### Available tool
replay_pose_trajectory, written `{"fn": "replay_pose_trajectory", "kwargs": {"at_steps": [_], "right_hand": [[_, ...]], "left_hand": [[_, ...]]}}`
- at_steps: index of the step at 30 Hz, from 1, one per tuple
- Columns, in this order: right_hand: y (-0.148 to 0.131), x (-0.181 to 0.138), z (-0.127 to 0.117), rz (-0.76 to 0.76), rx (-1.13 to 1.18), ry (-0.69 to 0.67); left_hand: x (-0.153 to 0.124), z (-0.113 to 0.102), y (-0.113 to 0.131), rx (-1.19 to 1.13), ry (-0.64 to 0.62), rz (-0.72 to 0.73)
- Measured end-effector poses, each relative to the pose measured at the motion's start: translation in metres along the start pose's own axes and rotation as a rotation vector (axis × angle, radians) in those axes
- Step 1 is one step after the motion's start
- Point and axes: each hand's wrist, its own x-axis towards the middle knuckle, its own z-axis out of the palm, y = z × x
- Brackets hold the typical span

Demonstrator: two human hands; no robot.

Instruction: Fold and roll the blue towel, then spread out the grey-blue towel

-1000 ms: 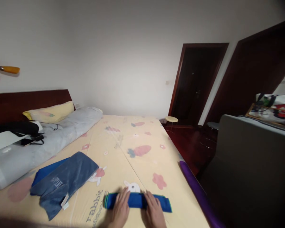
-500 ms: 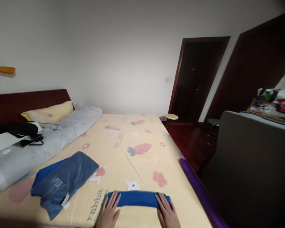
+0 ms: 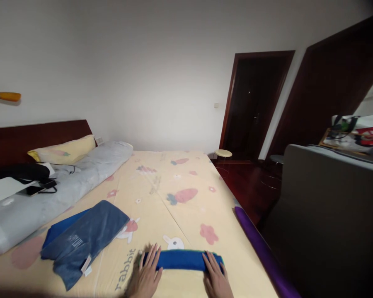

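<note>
A blue cloth point(image 3: 180, 260), folded into a narrow strip with a thin green edge, lies flat on the bed near its front. My left hand point(image 3: 149, 270) rests palm down on the strip's left end, fingers stretched out. Over the right end lies my right hand point(image 3: 215, 271), flat as well, with its fingers spread. Farther left on the bed are a grey-blue cloth point(image 3: 91, 234) with a white tag and, partly beneath it, another blue cloth point(image 3: 65, 224).
The bed sheet point(image 3: 155, 231) is pale yellow with rabbits and carrots. A grey rolled bundle point(image 3: 90, 180) carries a phone point(image 3: 34, 190) and black items. A purple roll point(image 3: 257, 244) runs along the right bed edge. Beyond stand a stool point(image 3: 223, 153) and a grey panel point(image 3: 323, 215).
My left hand has slid slightly to the right along the folded blue cloth. My right hand has barely moved. The camera view has shifted a little.
</note>
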Motion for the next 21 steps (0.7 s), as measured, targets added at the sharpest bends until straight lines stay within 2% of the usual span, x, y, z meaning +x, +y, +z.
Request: {"fn": "replay_pose_trajectory", "kwargs": {"at_steps": [5,14,18,21], "right_hand": [[0.006,-0.001,0.0,0.022,0.057,-0.062],[-0.004,0.007,-0.03,0.17,0.037,-0.111],[-0.007,0.022,-0.054,0.138,0.106,-0.134],[-0.005,0.041,-0.082,0.103,0.146,-0.141]], "left_hand": [[-0.004,0.018,-0.015,0.022,-0.109,0.002],[0.002,-0.007,-0.031,0.052,-0.206,-0.031],[0.007,-0.005,-0.032,0.071,-0.235,-0.073],[0.015,-0.007,-0.03,0.087,-0.27,-0.11]]}}
